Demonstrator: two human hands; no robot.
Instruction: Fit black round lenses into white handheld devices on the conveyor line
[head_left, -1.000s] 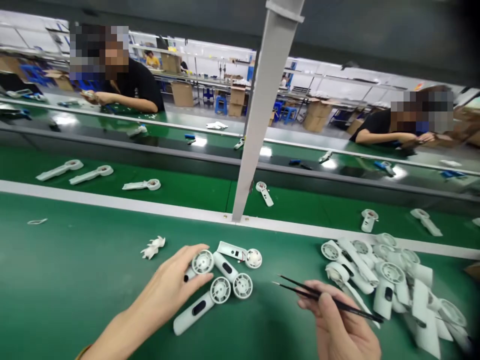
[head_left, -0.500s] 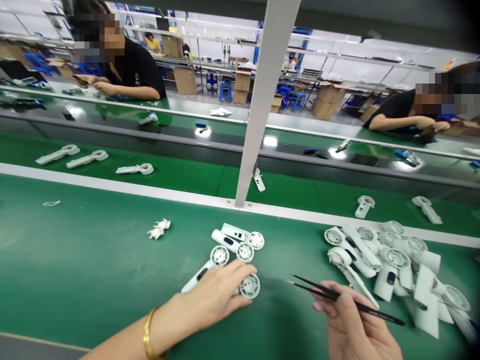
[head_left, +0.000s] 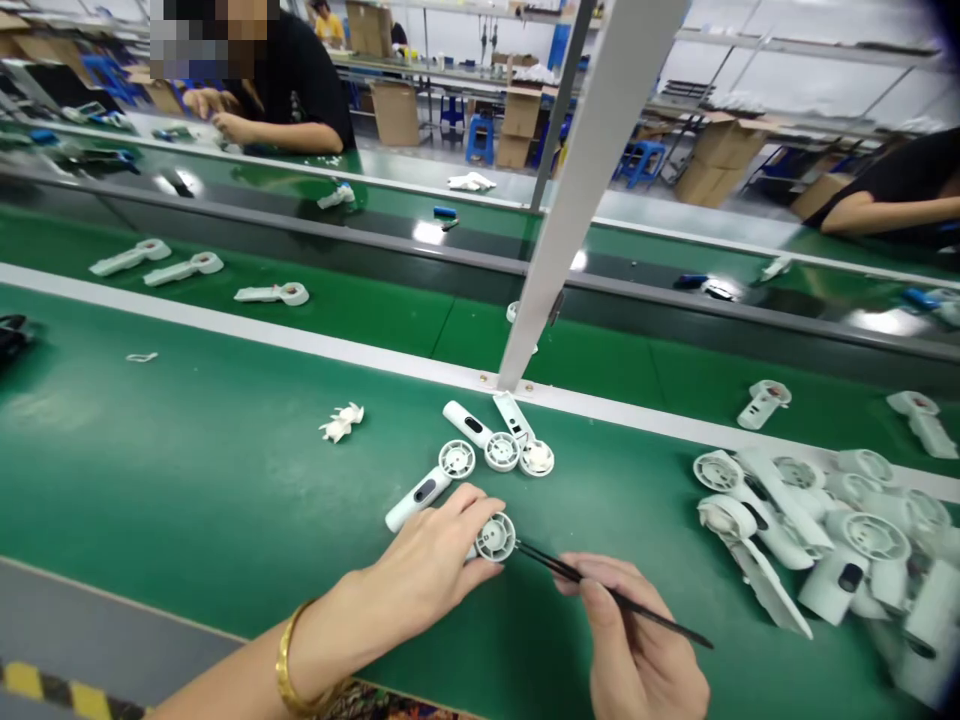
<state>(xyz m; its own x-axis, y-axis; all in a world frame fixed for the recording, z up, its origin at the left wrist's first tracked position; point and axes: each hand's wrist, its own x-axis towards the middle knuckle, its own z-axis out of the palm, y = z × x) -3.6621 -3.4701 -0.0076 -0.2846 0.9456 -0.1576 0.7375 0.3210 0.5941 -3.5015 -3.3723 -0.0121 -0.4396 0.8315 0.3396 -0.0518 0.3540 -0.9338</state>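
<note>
Left hand (head_left: 427, 555) clasps a white plastic handheld housing (head_left: 495, 537) on the green conveyor belt (head_left: 225, 480), its round grille showing beyond the fingertips. Right hand (head_left: 630, 630) pinches black tweezers (head_left: 551, 566), tips at the grille's edge. Three white units (head_left: 424, 490) lie just ahead; a heap of white housings (head_left: 814, 530) sits well right. Cardboard cartons (head_left: 521, 125) stand stacked beyond the far belt, contents not visible.
</note>
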